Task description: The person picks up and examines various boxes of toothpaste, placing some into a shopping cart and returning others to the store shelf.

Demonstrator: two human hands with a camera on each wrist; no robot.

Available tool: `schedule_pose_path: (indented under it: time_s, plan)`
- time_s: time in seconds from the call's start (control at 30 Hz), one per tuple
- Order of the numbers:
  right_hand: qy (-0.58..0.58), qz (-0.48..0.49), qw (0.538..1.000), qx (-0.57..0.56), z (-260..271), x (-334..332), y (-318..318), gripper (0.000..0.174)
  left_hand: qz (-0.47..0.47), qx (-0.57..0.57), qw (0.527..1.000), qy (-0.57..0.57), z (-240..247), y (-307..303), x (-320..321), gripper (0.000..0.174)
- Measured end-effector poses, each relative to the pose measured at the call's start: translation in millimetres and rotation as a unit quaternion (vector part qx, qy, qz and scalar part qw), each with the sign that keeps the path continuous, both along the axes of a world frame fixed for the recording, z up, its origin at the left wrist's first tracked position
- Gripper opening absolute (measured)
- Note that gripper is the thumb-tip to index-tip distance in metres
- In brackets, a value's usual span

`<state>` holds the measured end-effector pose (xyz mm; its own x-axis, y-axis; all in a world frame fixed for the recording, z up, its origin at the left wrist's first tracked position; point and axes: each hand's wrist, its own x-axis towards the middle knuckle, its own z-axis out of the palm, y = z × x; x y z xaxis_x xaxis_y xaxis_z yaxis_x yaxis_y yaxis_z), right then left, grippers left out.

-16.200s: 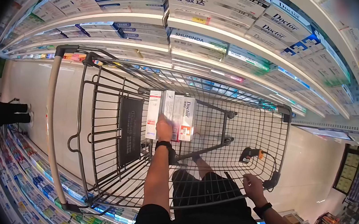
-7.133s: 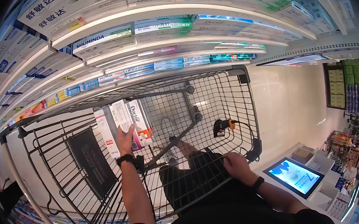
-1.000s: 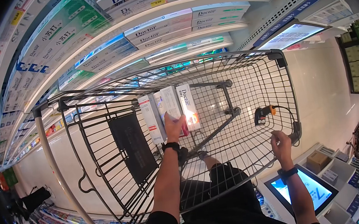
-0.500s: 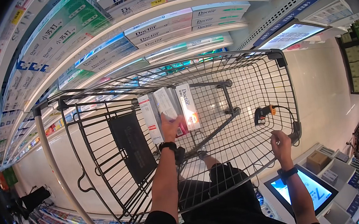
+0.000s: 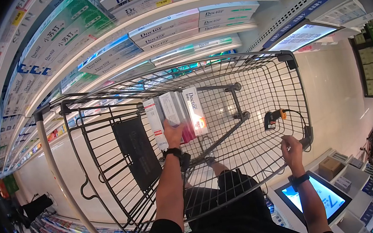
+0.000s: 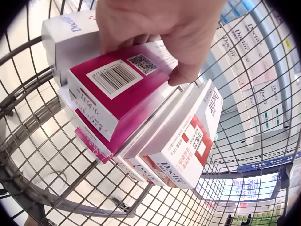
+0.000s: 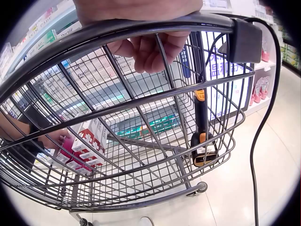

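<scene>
In the left wrist view my left hand [image 6: 164,21] grips a toothpaste box [image 6: 115,87] from above, thumb on one side and fingers on the other. Its magenta end bears a barcode and a QR code. More magenta-ended boxes lie beneath it. Red-and-white "Doctor" toothpaste boxes [image 6: 181,146] stand on one side, a greyish-white box [image 6: 70,40] on the other. All are inside the wire shopping cart [image 5: 235,59]. My right hand [image 5: 291,150] lies over the cart's near rim, and in the right wrist view its fingers [image 7: 153,56] hang loosely curled inside, holding nothing.
A black-and-orange handheld scanner [image 5: 271,119] hangs inside the cart's front end, its cable [image 7: 263,141] running outside. Shelves of toothpaste boxes [image 5: 164,28] line the far side. A lit screen [image 5: 315,198] stands near my right forearm, and another screen [image 5: 305,36] is at the shelf end.
Over the last second the left hand shifts slightly left and the gripped box tilts, then straightens. The right hand stays put. Since the oldest frames, the cart has advanced along the shelves.
</scene>
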<state>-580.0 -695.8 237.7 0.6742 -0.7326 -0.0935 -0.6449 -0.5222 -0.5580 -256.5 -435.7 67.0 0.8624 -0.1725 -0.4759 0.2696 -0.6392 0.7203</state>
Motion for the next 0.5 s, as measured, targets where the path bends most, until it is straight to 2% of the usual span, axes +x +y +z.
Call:
schedule_pose_path:
  time_s: [0.13, 0.23, 0.33, 0.43, 0.5]
  plan:
    - [0.004, -0.001, 1.000, 0.002, 0, -1, 0, 0.009, -0.005, 0.038, 0.999, -0.014, 2, -3, -3, 0.075]
    - [0.002, -0.004, 1.000, 0.006, 1, 0, 1, 0.009, -0.044, 0.054, 0.997, -0.018, 5, -9, -6, 0.080]
    - [0.003, -0.004, 1.000, 0.009, 3, 1, 1, 0.009, -0.049, 0.041, 0.995, -0.079, -2, -9, -8, 0.085]
    - [0.007, -0.003, 1.000, 0.012, 3, 1, 0, 0.009, -0.022, 0.036, 0.999, -0.001, 8, -12, -5, 0.085]
    - [0.006, -0.003, 1.000, 0.014, 3, 2, 0, 0.009, -0.011, 0.020, 1.000, -0.015, -2, -7, -5, 0.081]
